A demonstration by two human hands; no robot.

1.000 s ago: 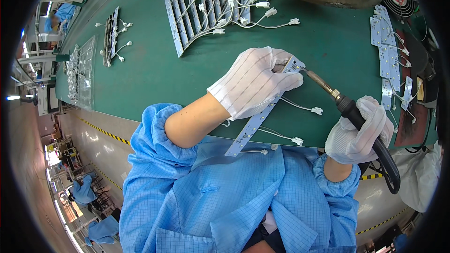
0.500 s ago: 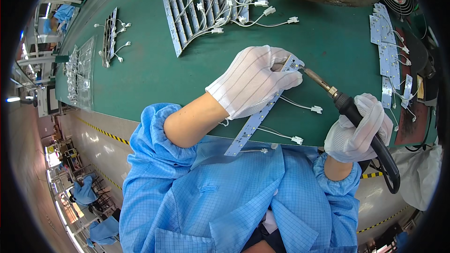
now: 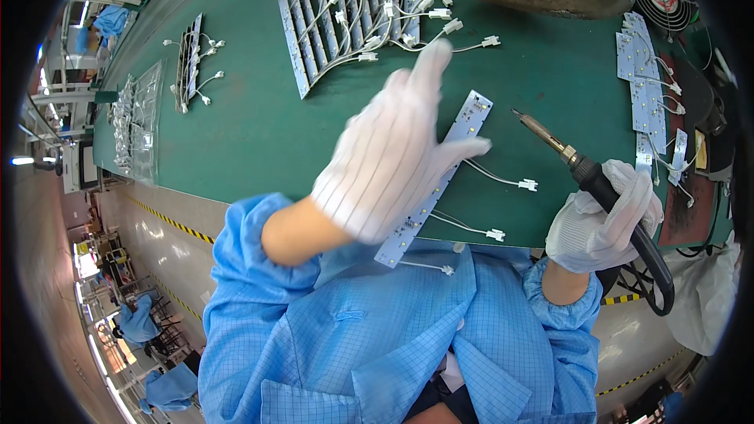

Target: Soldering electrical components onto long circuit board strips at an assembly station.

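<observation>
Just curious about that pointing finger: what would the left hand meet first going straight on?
Straight ahead of the left hand, a white wire connector would probably come first. The hand's height is unclear, so it might pass above.

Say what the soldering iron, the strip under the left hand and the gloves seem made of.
Soldering iron: dull brownish metal shaft, shiny brassy collar; smooth black handle, likely plastic or rubber.
Strip: flat, straight board with pale coating and small mounted parts; aluminium or fibreglass core, unclear.
Gloves: probably knitted fabric, matte white, thin dark stripes, softly creased.
</observation>
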